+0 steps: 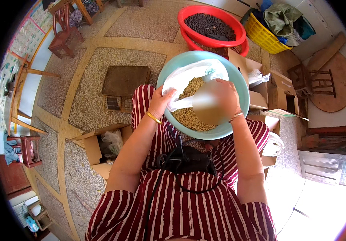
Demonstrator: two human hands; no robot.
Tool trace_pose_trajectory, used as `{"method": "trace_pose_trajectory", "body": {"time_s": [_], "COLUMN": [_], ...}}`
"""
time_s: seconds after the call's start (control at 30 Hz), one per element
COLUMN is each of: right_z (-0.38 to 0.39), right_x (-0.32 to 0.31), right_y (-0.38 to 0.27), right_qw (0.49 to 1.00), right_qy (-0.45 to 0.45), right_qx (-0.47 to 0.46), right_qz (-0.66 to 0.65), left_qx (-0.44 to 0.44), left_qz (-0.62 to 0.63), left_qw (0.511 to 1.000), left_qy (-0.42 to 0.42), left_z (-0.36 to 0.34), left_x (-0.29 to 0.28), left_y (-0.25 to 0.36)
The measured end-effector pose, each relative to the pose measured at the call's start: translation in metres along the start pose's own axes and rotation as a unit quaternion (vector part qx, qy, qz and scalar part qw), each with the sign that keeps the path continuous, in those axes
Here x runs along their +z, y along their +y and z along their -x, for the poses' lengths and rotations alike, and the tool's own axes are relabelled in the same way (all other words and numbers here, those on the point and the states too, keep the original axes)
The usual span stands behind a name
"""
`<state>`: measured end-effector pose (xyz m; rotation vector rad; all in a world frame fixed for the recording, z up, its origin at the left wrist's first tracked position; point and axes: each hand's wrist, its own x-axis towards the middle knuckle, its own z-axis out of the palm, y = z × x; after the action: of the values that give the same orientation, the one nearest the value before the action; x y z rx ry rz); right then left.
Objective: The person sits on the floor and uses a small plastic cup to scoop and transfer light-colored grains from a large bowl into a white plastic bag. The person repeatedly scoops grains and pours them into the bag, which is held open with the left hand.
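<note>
A pale blue basin [243, 80] stands between my knees with many small pale yellow-tan kernels [195, 86] in it; their exact kind I cannot make out. Over its left and far side spreads a white plastic bag [189, 74]. My left hand [161, 99], a gold bangle at its wrist, is closed on the near-left edge of this bag. A strip of the bag stretches rightward from there. Over the right part of the basin is my right hand [231, 98]; a round blurred patch covers most of its fingers and whatever may be in them.
Beyond the basin, stacked red basins [181, 22] hold dark round nuts or seeds. A yellow basket [261, 34] of cloths stands far right. Cardboard boxes lie right [283, 92] and left [92, 148]. A flat platform scale [125, 80] sits left. A black bag [187, 160] rests at my lap.
</note>
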<state>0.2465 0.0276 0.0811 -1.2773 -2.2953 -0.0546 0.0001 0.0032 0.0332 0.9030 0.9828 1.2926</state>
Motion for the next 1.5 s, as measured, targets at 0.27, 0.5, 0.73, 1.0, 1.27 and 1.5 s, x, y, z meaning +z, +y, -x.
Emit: {"method": "trace_pose_trajectory", "body": {"time_s": [0.27,0.5,0.73,1.0,1.27,1.5], "right_z": [-0.039,-0.017,0.016,0.027,0.042,0.037], "right_x": [-0.012,0.011,-0.014,0.011,0.075,0.031], "right_y": [-0.038,-0.014,-0.025,-0.039,-0.03,-0.024], "right_qw": [0.987,0.985,0.882,0.95,0.973,0.89], "right_qy": [-0.132,0.088,-0.147,-0.231,-0.211,-0.281], "right_qx": [0.032,0.11,0.278,0.131,0.07,0.164], "right_qz": [0.086,-0.097,-0.35,-0.162,-0.063,-0.319], "left_qx": [0.006,0.013,0.004,0.023,0.001,0.015], "left_qz": [0.024,0.017,-0.02,0.028,0.035,0.042], "left_qw": [1.0,1.0,1.0,0.999,0.999,0.999], "left_qy": [-0.01,-0.01,0.005,-0.013,-0.02,-0.023], "left_z": [-0.001,-0.002,0.002,-0.004,-0.004,-0.003], "left_x": [0.002,0.001,0.003,-0.003,0.0,-0.001], "left_y": [-0.002,-0.006,0.003,-0.009,-0.005,-0.006]}}
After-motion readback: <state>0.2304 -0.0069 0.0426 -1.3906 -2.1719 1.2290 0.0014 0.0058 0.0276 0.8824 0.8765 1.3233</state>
